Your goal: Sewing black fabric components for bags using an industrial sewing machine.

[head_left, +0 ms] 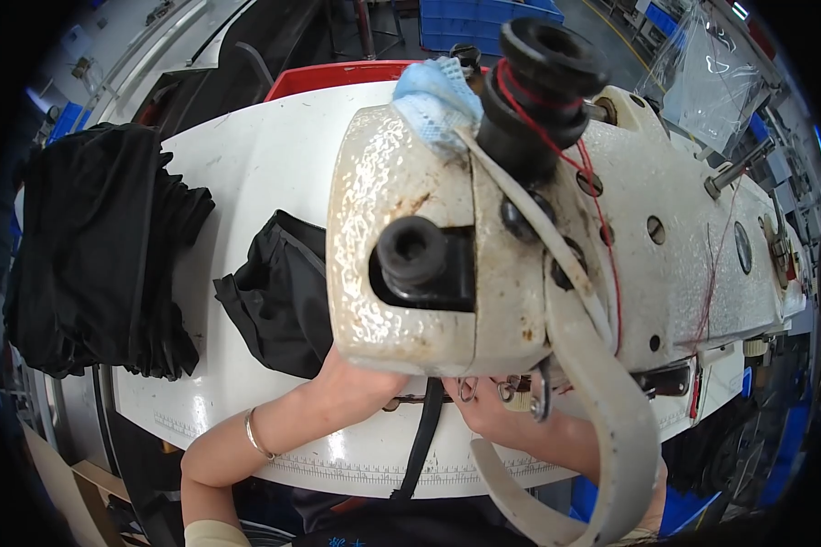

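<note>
1. Black strip [422, 439]: lower centre, long axis near-vertical, between the hands, nearer the right hand [494, 415].
2. Left hand [360, 385]: left of strip.
3. Fingers: largely hidden beneath sewing machine [406, 342]; opening, grip indeterminable.

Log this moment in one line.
left hand, right hand: partly hidden by sewing machine, grip unclear | black strap: between hands | black cloth stack: left side

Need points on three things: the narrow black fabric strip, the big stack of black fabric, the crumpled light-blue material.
Narrow black fabric strip [420, 442]: head view, middle of its visible length.
Big stack of black fabric [87, 246]: head view, middle of its upper surface.
Crumpled light-blue material [436, 98]: head view, middle of the bunch.
</note>
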`<state>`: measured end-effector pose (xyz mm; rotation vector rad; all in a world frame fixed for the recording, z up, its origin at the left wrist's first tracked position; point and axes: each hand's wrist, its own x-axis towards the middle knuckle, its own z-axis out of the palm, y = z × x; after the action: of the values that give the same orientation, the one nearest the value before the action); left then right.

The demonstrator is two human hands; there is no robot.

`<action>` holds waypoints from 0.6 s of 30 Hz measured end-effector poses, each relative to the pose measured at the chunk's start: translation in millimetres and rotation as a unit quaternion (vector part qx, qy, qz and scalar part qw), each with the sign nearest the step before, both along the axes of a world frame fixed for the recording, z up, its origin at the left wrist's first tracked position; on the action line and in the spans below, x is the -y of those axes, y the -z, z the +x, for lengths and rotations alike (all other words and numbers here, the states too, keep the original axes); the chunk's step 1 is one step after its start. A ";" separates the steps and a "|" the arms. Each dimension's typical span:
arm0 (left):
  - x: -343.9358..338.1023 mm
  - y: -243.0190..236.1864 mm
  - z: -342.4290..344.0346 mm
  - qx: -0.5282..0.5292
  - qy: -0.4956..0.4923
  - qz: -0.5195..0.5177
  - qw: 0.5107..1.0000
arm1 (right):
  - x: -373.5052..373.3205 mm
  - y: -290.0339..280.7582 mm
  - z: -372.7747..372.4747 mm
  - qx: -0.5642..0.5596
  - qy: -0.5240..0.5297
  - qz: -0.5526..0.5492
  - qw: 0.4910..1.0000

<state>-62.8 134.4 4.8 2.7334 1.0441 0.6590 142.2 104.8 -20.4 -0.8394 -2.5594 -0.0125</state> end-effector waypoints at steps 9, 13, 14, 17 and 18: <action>-3.3 4.3 2.1 0.106 -0.033 -0.111 0.988 | -3.1 -29.1 8.6 0.190 0.038 0.144 0.971; -3.2 3.9 0.1 0.053 -0.022 -0.018 0.998 | -18.1 -51.4 23.2 0.272 -0.040 0.309 0.910; -3.4 2.2 -2.8 0.044 -0.030 -0.018 0.998 | -24.0 -51.2 23.1 0.288 -0.071 0.363 0.883; -4.2 -13.6 3.3 0.095 -0.037 -0.057 0.993 | -23.4 -53.3 23.4 0.288 -0.071 0.317 0.901; -1.5 -23.7 5.6 0.073 -0.037 -0.042 0.996 | -21.4 -55.0 23.7 0.263 -0.044 0.217 0.939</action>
<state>-57.2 135.9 28.5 2.5418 1.1167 0.7939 166.0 126.2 34.6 -0.6013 -2.8985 -0.8472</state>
